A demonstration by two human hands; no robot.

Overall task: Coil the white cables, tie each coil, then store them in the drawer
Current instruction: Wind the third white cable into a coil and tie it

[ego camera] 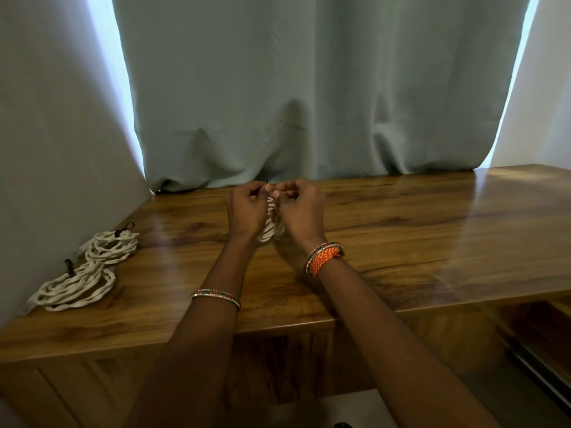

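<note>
A white cable coil [269, 223] hangs between my two hands above the middle of the wooden table [401, 230]. My left hand [247, 208] and my right hand [301, 211] both have curled fingers pinching at the top of the coil, fingertips close together; what they pinch there is too small to make out. Most of the coil is hidden behind my hands. Two more white coils lie at the table's left: one coil [112, 247] farther back and another coil [75, 287] nearer, each with a dark tie on it.
A grey-green curtain [293, 88] hangs right behind the table's far edge. A wall stands close on the left beside the coils. Below the table's front edge at the right, an open wooden compartment [531, 332] shows.
</note>
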